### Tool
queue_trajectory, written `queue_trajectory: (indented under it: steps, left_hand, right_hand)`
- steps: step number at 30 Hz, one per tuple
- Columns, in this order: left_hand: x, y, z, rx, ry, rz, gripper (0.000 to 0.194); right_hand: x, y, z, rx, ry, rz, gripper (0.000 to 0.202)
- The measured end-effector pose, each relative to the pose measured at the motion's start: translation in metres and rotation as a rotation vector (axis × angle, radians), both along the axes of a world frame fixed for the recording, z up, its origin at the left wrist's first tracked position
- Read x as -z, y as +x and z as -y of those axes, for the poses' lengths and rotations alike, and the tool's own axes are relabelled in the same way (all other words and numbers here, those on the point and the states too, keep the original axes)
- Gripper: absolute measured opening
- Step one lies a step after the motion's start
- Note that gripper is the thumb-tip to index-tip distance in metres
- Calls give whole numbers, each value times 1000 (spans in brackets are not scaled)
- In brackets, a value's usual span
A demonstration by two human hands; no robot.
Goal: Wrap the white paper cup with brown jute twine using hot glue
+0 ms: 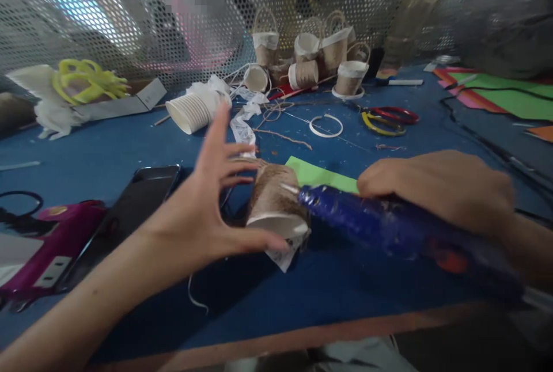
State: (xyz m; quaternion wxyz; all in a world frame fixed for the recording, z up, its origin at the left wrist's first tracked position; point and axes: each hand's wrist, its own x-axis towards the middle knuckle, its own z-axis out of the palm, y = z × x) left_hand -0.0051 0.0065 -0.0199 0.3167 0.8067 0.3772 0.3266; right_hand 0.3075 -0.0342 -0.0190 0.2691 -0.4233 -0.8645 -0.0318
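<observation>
1. Spread open at center: left grip (201,205), thumb and fingers around a brown-wrapped cup (274,188); contact hard to tell, with the far side of the cup hidden.
2. Clenched on a blue glue gun (367,219): right grip (436,185), fingertips partly hidden and gun blurred toward its rear.
3. Just left of right grip, partly covered by the gun: green paper (319,175). At the cup's side: metal nozzle (288,188), touching or not unclear.
4. Below left grip's thumb, on the blue worktop (345,285): patterned white trim (283,255) at the cup's rim.
5. Left of left grip: black phone (142,196), partly behind the forearm, and magenta glue gun (69,234), cut off by the frame.
6. Beyond both grips: stacked cups (192,112), small handled baskets (332,52) overlapping one another, and scissors (382,121), blades indistinct.
</observation>
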Motion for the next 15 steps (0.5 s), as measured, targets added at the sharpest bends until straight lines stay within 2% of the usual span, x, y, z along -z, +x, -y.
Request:
queue_trajectory:
  steps: [2, 4, 5, 7, 9, 11, 13, 15]
  left_hand:
    - [-6, -10, -10, -68, 6, -65, 129]
    - [-14, -14, -15, -132, -85, -107, 112]
    - [-17, -14, -16, -146, -122, -48, 99]
    - [-21, -8, -14, -180, -175, 186, 61]
    - [-21, 1, -9, -234, -211, 317, 41]
    - [-19, 7, -4, -235, -175, 335, 38]
    - [-16, 9, 1, -143, -105, 238, 44]
    - [-12, 9, 5, -24, -69, 123, 52]
  right_hand:
    - [-6, 2, -2, 151, 9, -65, 16]
    - [-11, 3, -6, 211, -30, -134, 13]
    - [-12, 3, -8, 216, -59, -158, 15]
    - [-12, 3, -13, 219, -98, -186, 20]
    - [-9, 4, -17, 232, -111, -200, 22]
    - [-6, 5, -20, 263, -99, -224, 25]
    - [-1, 5, -22, 314, -39, -271, 33]
    - [3, 6, -25, 375, 4, -292, 31]
